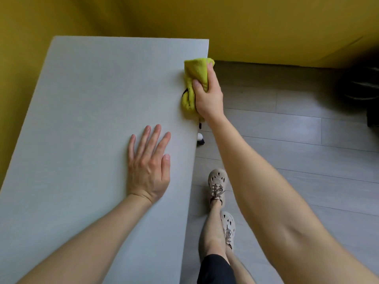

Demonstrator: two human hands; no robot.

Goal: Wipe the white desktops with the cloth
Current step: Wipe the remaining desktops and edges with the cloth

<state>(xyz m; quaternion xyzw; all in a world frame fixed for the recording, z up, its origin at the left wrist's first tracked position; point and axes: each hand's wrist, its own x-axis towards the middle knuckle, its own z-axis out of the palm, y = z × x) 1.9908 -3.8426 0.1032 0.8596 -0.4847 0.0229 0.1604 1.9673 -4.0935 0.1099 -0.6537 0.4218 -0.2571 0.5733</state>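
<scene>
Remote view: the right hand (208, 95) is reached out on a nearly straight arm, thumb on top and fingers wrapped round the bunched yellow-green cloth (195, 72). It holds the cloth against the right edge of the white desktop (92, 99) near the far corner, with part of the cloth spilling over the edge. The left hand (148, 167) lies flat, palm down, fingers straight and slightly spread, holding nothing, nearer me and well apart from the cloth. Count: one desktop, one cloth, two hands, two beige perforated shoes (217, 183) on the grey plank floor (307, 150), yellow wall (184, 17) behind.
</scene>
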